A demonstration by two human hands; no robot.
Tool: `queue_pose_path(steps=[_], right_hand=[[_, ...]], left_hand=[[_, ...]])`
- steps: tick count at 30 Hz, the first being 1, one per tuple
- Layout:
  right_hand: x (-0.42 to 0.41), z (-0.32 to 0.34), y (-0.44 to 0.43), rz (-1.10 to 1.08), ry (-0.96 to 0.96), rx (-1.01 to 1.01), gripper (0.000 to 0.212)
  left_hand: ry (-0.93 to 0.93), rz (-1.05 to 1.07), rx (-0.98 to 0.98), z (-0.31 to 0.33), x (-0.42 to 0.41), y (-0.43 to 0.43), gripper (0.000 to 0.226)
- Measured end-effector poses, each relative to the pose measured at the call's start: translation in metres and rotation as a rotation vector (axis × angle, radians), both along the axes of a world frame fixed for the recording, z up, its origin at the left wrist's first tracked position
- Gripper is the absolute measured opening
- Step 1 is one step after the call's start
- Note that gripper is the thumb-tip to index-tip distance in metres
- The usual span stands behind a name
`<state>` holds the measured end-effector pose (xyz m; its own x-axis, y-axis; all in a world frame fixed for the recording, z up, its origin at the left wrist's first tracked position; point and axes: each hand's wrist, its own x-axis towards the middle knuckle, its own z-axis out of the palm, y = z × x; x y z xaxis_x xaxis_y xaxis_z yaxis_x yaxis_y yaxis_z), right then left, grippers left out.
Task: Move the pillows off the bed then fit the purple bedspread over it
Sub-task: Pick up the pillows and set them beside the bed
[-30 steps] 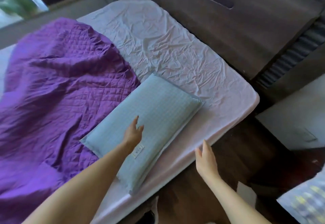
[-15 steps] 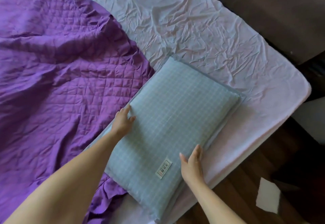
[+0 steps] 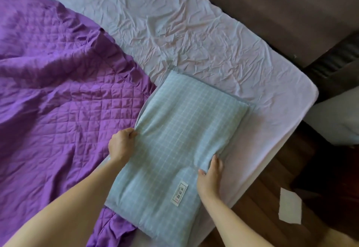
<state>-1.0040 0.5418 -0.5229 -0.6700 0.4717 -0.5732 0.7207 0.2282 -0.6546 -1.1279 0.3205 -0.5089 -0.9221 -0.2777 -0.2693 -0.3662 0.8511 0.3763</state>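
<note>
A pale blue checked pillow (image 3: 186,134) with a white label lies near the corner of the bed (image 3: 204,39), which is covered by a wrinkled pale lilac sheet. My left hand (image 3: 121,143) grips the pillow's left long edge, fingers curled into the fabric. My right hand (image 3: 210,175) holds the right long edge, with its fingers wrapped over the side. The quilted purple bedspread (image 3: 58,95) lies rumpled over the left part of the bed, its frilled edge running under the pillow's near left corner.
A dark wooden headboard (image 3: 281,10) runs along the far right. Dark wood floor (image 3: 262,208) lies beside the bed, with a white sheet of paper (image 3: 290,210) on it. A pale grey piece of furniture (image 3: 334,122) stands at the right edge.
Both hands went from reaching flat toward the pillow to gripping its two long edges. The view has tilted down and closer over the pillow.
</note>
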Motion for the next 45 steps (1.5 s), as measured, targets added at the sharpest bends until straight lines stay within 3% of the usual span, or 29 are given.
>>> queue_pose_path(steps=[6,15,20,31,45], right_hand=[[-0.004,0.037,0.038,-0.015,0.121,0.137,0.067],[0.033,0.121,0.156,-0.043,0.25,0.357,0.063],[0.074,0.169,0.246,-0.092,0.329,0.523,0.061],[0.207,0.222,0.456,-0.323,0.318,0.651,0.066],[0.32,0.207,0.67,-0.383,0.234,0.772,0.053]], left_hand=[[0.245,-0.017,0.143,0.047,0.007,0.042,0.02],[0.305,0.022,0.384,0.132,0.033,0.17,0.023],[0.298,-0.083,0.433,0.166,0.06,0.265,0.021],[0.244,-0.298,0.575,0.214,0.161,0.504,0.026],[0.091,-0.348,0.696,0.189,0.261,0.723,0.029]])
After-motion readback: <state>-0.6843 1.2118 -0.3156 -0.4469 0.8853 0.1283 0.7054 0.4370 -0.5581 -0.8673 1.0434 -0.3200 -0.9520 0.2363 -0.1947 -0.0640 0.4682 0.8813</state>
